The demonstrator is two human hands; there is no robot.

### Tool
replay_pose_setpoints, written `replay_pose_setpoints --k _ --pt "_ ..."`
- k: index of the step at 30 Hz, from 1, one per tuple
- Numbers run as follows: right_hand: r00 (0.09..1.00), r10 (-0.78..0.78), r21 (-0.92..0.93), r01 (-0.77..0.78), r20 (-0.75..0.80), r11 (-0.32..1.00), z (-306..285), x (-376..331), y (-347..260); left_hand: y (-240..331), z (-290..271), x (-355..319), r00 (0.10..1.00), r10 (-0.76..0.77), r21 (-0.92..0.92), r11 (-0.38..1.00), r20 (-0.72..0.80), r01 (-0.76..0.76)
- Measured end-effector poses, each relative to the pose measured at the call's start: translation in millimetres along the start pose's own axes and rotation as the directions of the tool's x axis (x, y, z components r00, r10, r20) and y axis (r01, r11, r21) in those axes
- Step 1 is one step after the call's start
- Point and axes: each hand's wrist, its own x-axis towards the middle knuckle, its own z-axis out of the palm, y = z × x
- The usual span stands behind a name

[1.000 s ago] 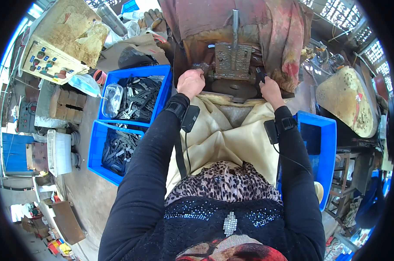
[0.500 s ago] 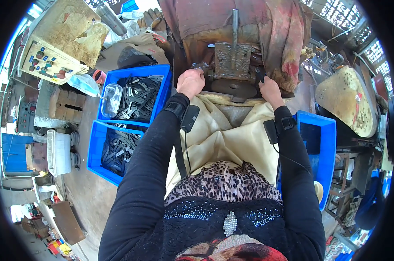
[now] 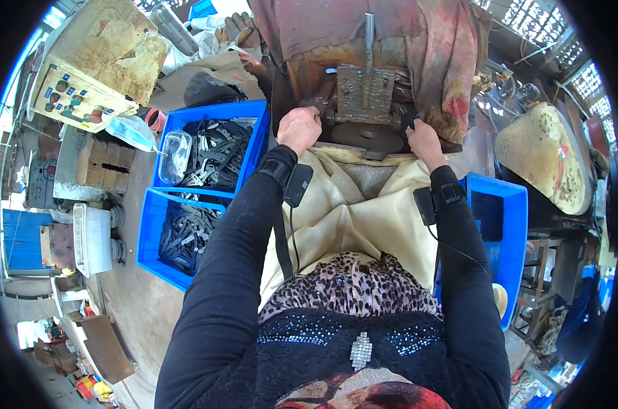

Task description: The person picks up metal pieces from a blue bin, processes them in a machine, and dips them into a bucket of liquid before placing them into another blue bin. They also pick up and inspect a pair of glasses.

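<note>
My left hand (image 3: 299, 129) is closed at the left side of a dirty, wet-looking machine; whatever its fingers grip is hidden. At the machine's right side, the fingers of my right hand (image 3: 425, 144) are curled round a small dark piece (image 3: 409, 120) whose kind I cannot make out. Between the hands lies a flat round disc (image 3: 367, 138). Behind it stands a rough, crusted metal block (image 3: 363, 92), with an upright metal rod (image 3: 369, 48) in front of its upper part. A cream apron (image 3: 350, 225) spreads over my lap below the machine.
Two blue bins (image 3: 145, 232) of flat dark metal strips (image 3: 217, 153) stand at my left, a clear plastic box (image 3: 176, 158) in the farther one. Another blue bin (image 3: 510, 204) is at my right. Stained cloth (image 3: 445, 61) drapes the machine. A button control box (image 3: 77, 95) stands far left.
The fingers of my left hand have shifted slightly, and the bright glint just beyond them has faded. My right hand stays in place with the dark piece.
</note>
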Motion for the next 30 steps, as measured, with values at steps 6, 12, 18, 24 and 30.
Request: replay_pose_setpoints --k 6,12,18,24,30 --pt "0.999 0.025 -0.011 -0.024 0.037 1.0 -5 -2 -4 1 -1 0 1.0 -0.006 0.006 1.0 0.005 0.006" --pt "0.995 -0.071 -0.059 0.067 -0.066 0.996 1 -1 -1 0 0 0 1.0 -0.017 0.003 1.0 0.014 0.017" --pt "0.999 0.022 -0.03 -0.021 0.03 0.999 -6 -3 -7 1 0 1 0.999 -0.034 0.011 0.999 0.04 0.034" --pt "1.0 0.006 -0.044 -0.006 0.019 0.999 -9 -5 -11 1 -1 1 0.997 -0.041 0.025 0.999 0.06 0.04" --pt "1.0 -0.001 -0.051 0.002 0.012 0.999 -10 -6 -11 -1 2 2 0.999 -0.033 0.006 0.999 0.041 0.033"
